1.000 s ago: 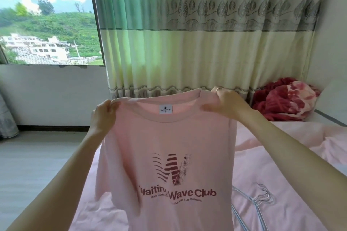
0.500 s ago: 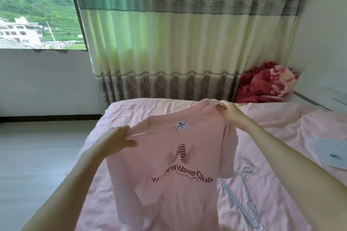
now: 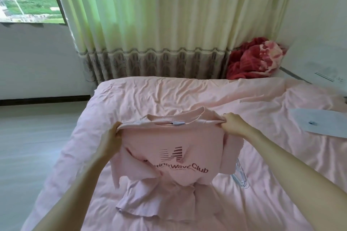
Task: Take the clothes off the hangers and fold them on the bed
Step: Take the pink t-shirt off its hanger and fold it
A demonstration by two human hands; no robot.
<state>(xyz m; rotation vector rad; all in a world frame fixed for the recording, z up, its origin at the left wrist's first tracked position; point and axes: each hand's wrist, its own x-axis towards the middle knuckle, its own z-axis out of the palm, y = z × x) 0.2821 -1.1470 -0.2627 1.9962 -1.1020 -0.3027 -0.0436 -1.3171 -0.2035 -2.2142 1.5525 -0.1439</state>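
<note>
We hold the pink T-shirt (image 3: 172,148) above the bed (image 3: 253,103), its hem already bunched on the sheet. Left hand (image 3: 110,140) and right hand (image 3: 231,124) each pinch one shoulder with curled fingers. Next we should lay it flat for folding.

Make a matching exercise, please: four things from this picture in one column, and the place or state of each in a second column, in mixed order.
Things:
1. pink T-shirt
2. hangers
3. red blanket
4. curtain

Places or states:
A. bunched at the far right corner of the bed
B. held at both shoulders
C. hanging behind the bed
D. lying on the sheet, right of the shirt

Pairs: 1-B, 2-D, 3-A, 4-C
</note>
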